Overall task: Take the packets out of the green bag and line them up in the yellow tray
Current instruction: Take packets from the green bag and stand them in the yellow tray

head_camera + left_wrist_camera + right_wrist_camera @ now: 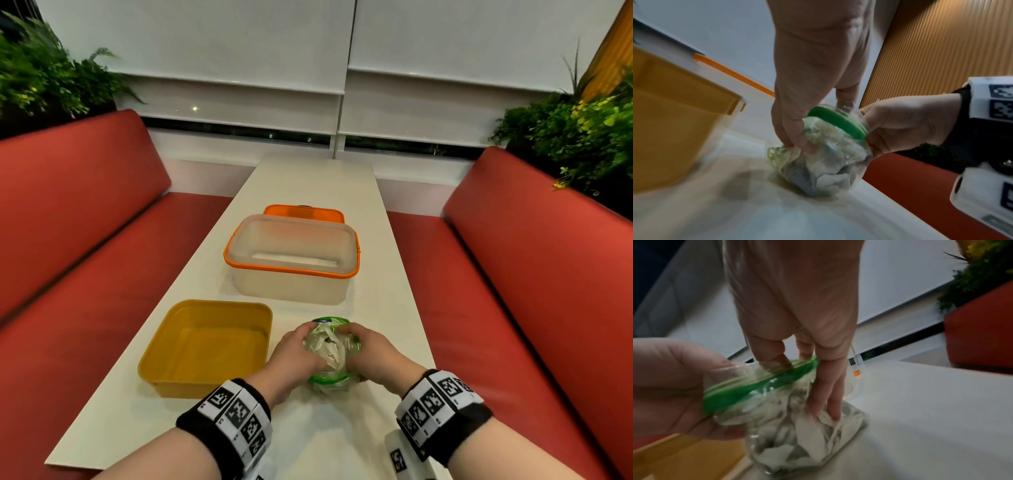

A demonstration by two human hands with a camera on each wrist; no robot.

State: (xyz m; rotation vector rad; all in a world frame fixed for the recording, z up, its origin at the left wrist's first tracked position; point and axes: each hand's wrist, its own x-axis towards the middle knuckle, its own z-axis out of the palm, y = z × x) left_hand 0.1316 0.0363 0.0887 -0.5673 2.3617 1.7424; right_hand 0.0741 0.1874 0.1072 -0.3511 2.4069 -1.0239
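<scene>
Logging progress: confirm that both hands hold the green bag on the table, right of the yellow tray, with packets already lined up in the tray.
Not quite: the head view shows the yellow tray empty. Both the left hand and right hand do hold the green bag, right of it.

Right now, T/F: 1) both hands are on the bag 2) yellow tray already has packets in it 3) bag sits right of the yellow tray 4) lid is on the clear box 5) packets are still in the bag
1) True. The left hand and the right hand both grip the bag.
2) False. The yellow tray holds no packets.
3) True. The bag stands on the table, right of the tray.
4) False. The clear box is open; an orange lid lies behind it.
5) True. The packets show through the bag.
</scene>
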